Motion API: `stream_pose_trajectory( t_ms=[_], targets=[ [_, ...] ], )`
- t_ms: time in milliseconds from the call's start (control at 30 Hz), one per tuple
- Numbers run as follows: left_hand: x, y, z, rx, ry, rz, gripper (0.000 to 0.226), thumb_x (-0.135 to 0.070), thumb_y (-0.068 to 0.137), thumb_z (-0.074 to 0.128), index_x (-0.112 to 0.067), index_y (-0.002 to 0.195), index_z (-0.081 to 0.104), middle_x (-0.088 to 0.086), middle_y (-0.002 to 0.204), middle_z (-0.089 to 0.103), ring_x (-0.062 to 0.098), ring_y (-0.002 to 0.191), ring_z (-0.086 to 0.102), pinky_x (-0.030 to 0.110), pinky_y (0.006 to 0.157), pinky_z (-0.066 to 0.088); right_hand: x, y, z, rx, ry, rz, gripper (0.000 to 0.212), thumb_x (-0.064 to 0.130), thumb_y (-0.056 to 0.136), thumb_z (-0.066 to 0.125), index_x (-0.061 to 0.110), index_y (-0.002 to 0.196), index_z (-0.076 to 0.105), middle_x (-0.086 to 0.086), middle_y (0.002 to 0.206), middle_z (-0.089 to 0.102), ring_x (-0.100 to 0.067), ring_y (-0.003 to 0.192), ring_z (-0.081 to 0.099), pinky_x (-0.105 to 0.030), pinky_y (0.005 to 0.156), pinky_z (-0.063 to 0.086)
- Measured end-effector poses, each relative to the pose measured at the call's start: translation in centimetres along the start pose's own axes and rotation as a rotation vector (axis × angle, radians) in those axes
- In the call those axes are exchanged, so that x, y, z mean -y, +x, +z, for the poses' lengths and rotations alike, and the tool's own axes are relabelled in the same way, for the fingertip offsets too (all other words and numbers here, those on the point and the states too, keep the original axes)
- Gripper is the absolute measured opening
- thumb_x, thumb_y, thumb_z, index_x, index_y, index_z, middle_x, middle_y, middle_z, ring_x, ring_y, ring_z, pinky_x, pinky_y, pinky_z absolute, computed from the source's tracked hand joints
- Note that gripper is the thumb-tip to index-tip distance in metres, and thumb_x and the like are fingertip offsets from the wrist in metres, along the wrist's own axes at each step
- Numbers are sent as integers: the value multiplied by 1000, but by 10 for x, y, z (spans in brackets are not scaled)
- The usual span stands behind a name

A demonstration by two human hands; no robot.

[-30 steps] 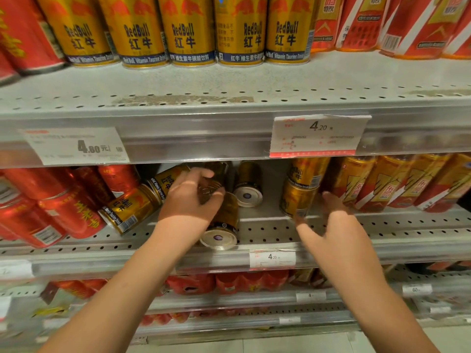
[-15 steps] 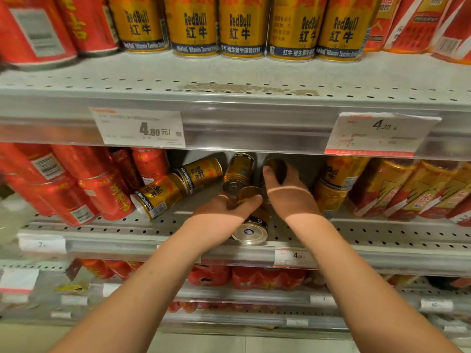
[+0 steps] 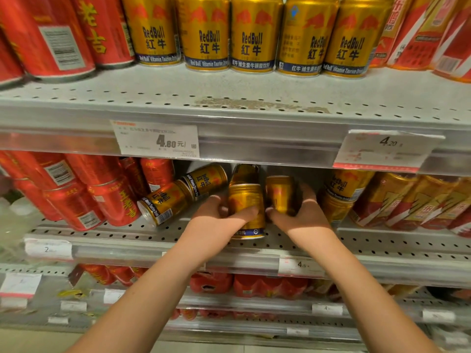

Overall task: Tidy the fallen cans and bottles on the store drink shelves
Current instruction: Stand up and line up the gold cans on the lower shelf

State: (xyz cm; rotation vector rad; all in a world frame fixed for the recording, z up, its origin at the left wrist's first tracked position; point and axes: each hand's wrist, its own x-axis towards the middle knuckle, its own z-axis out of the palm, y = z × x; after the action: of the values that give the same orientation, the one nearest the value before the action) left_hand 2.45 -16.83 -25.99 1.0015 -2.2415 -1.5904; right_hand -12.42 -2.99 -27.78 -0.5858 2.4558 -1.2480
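On the middle shelf [image 3: 382, 242] my left hand [image 3: 216, 215] grips a gold Red Bull can [image 3: 246, 202] that stands upright near the front edge. Right beside it my right hand [image 3: 300, 212] holds a second gold can [image 3: 279, 193], also upright and a little further back. A third gold can [image 3: 243, 173] shows behind them. Two more gold cans lie toppled to the left, one near the front [image 3: 164, 201] and one behind it [image 3: 206, 179].
Red cans [image 3: 76, 197] lean at the left of the same shelf. Stacked gold cans [image 3: 344, 189] and orange-red cans [image 3: 413, 200] fill the right. Upright Red Bull cans [image 3: 252, 34] line the top shelf above price tags [image 3: 158, 140]. Lower shelves hold red packs [image 3: 254, 284].
The can in my left hand has gone from lying down to standing upright. My right hand has closed round the second can and stood it beside the first. The camera has moved closer.
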Motion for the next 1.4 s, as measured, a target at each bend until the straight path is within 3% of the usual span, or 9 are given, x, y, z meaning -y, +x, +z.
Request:
stream_pose_trajectory(
  t_ms=[67,167,367,600,700,867,1033,1200,1400],
  targets=[
    [1,3,-1,-41,-43,57,38,-63,73,79,-47,95,53,-24,88,67,-25,74,56,5,53,44,-4,-11,3,63,-1,9,100,44,69,83,36,150,24,-4,138,50,-24,117,57,-41,97,52],
    [6,7,-2,-80,-181,114,38,-47,75,85,-41,103,60,-22,88,71,-15,76,63,5,59,46,-11,-27,2,76,-23,-24,99,42,70,85,38,148,24,-4,142,45,-25,122,54,-45,101,51],
    [4,6,-2,-74,-450,244,40,-17,79,84,-23,114,66,-9,88,76,3,84,72,12,72,53,-19,-42,-7,50,-130,-158,93,32,76,85,36,146,23,2,133,50,-15,111,53,-28,90,48],
    [-25,3,3,-41,-420,376,39,-11,83,82,-20,117,64,-15,100,77,0,95,72,10,78,52,-15,-34,-7,145,-94,-129,96,31,81,79,47,148,12,8,122,51,-8,96,54,-23,81,44],
    [-34,4,13,2,-376,381,43,-14,81,85,-22,119,64,-17,102,76,-2,98,70,10,79,53,-12,-29,-5,213,-102,-112,93,36,80,80,49,146,16,5,133,51,-13,110,56,-28,90,47],
    [-37,5,22,47,-290,377,61,-16,80,86,-18,135,59,0,123,71,13,118,65,40,105,52,-17,-35,-1,221,-80,-154,73,50,77,75,55,129,24,19,117,53,-9,108,56,-20,82,45],
    [-31,2,19,115,-226,398,74,-22,80,86,-19,146,50,-3,112,65,15,126,60,43,112,47,-19,-36,-7,243,44,-159,65,57,70,66,55,129,38,19,121,64,-4,112,63,-36,96,53],
    [-29,3,18,104,-157,414,73,-32,82,84,-31,146,49,-17,129,64,-4,121,58,26,102,53,-19,-42,-5,129,62,-153,72,60,67,72,41,130,43,13,114,69,-6,106,66,-41,93,56],
    [-44,14,38,12,-22,412,55,-48,79,83,-52,123,50,-29,114,61,-20,102,54,5,73,48,-11,-48,5,-116,-32,-110,78,56,78,74,31,140,33,0,120,66,-22,107,66,-45,85,58]
  ],
)
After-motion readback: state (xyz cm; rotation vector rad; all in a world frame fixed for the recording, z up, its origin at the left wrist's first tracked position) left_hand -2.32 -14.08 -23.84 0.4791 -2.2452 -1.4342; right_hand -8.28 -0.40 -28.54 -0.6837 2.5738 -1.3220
